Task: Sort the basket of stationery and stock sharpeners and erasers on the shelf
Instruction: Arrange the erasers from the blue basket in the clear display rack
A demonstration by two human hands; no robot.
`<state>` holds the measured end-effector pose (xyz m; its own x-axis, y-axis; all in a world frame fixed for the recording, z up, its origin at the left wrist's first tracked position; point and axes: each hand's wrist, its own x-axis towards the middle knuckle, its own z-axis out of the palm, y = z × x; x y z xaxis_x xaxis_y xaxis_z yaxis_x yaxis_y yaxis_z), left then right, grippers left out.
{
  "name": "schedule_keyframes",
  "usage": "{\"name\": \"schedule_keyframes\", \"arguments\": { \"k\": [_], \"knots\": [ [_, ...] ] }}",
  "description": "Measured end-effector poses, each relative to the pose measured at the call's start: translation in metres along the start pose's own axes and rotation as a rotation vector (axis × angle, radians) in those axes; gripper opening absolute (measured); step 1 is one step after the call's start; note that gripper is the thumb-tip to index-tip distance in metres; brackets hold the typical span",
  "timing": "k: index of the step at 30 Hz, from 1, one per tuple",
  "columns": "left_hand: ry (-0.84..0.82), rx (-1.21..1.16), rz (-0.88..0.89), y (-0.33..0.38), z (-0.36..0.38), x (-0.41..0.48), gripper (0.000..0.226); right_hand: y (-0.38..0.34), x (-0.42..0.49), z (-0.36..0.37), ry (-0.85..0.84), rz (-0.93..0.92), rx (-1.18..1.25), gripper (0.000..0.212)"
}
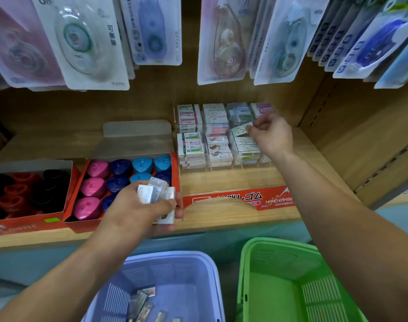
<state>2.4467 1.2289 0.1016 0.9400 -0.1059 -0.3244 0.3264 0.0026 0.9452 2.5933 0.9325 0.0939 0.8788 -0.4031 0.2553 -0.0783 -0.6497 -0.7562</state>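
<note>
My right grip (pixel 271 133) pinches one eraser (pixel 240 130) over the clear organizer (pixel 223 168) toward the shelf's (pixel 233 181) back right corner. My left grip (pixel 140 210) clutches a bundle of erasers (pixel 151 194) at the front edge.

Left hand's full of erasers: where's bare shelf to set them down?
Bare shelf lies between the acrylic rack and the red carton front, also right of the rack. Sharpener boxes fill the left; the rack is packed.
</note>
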Motion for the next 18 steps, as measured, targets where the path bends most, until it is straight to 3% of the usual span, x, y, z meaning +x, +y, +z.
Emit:
{"name": "schedule_keyframes", "arguments": {
  "k": [4,9,12,14,18],
  "knots": [
    [0.015,-0.027,0.009,0.001,-0.002,0.001,0.023,0.006,-0.004,0.007,0.092,-0.061,-0.151,0.021],
    [0.037,-0.118,0.009,0.006,-0.001,-0.002,0.029,-0.014,-0.057,0.002,0.128,-0.124,0.005,0.014],
    [0.026,-0.122,0.03,0.008,0.0,-0.006,0.029,-0.044,-0.117,0.003,-0.261,-0.165,0.319,0.014],
    [0.034,-0.112,0.057,0.008,0.002,-0.009,0.03,-0.06,-0.148,0.007,-0.486,-0.166,0.398,0.012],
    [0.045,-0.092,0.089,0.01,0.004,-0.018,0.029,-0.079,-0.176,0.013,-0.64,-0.024,0.553,0.01]
  ]
}}
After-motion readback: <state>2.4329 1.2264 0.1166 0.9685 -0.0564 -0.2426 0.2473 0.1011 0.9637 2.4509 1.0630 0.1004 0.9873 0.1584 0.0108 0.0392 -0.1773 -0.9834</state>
